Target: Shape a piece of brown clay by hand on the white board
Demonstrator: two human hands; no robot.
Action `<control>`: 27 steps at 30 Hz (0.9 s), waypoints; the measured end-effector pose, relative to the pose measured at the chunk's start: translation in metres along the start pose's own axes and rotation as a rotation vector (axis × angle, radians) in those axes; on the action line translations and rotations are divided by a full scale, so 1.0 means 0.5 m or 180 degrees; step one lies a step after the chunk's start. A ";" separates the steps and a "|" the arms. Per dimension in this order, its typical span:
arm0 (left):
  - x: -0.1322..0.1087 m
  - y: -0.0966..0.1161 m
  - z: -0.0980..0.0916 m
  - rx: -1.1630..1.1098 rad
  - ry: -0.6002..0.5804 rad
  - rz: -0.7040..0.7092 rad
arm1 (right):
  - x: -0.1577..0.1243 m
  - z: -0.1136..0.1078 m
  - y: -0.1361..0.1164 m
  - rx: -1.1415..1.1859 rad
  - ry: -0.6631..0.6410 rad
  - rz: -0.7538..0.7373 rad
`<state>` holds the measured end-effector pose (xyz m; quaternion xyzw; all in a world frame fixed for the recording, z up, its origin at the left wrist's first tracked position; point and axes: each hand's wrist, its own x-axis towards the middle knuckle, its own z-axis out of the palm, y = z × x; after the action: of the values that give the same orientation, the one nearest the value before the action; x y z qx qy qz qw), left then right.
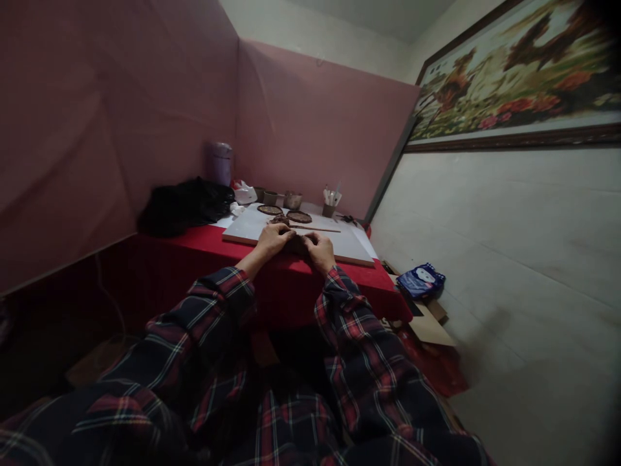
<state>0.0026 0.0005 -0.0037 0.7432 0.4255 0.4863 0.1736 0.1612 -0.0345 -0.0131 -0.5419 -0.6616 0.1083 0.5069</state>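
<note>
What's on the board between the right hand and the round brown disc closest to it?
A thin brown stick lies there on the pale board, between the right hand and that disc; the head view shows it.

The surface (191, 235) in front of me is draped in red cloth (140, 259), and a pale flat board (354, 247) lies on it. To my left rests a crumpled black bag (187, 206). On the board I have two round brown discs (298, 217), a thin stick (317, 229) and a brown clump (278, 221).
</note>
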 end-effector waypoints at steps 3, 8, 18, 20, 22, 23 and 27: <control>-0.001 0.002 0.000 0.0087 -0.0016 0.0010 | 0.000 0.001 0.001 0.0051 -0.0024 -0.0016; -0.002 0.001 -0.001 0.0133 -0.0055 0.0022 | 0.002 0.003 0.006 0.0076 -0.0009 -0.0028; -0.005 0.006 -0.001 0.0140 -0.0034 0.0008 | 0.003 0.003 0.007 0.0061 -0.0023 -0.0005; -0.005 0.007 -0.002 0.0155 -0.0039 -0.0005 | 0.002 0.003 0.006 0.0042 -0.0016 0.0003; -0.005 0.009 -0.003 0.0167 -0.0050 -0.0027 | 0.002 0.003 0.005 0.0032 -0.0016 -0.0010; -0.005 0.010 -0.003 0.0169 -0.0057 -0.0037 | 0.002 0.003 0.006 0.0033 -0.0020 -0.0017; -0.004 0.011 -0.004 0.0179 -0.0064 -0.0025 | 0.003 0.003 0.008 0.0066 -0.0038 -0.0004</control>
<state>0.0032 -0.0045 -0.0003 0.7510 0.4401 0.4660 0.1588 0.1625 -0.0313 -0.0158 -0.5355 -0.6638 0.1181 0.5086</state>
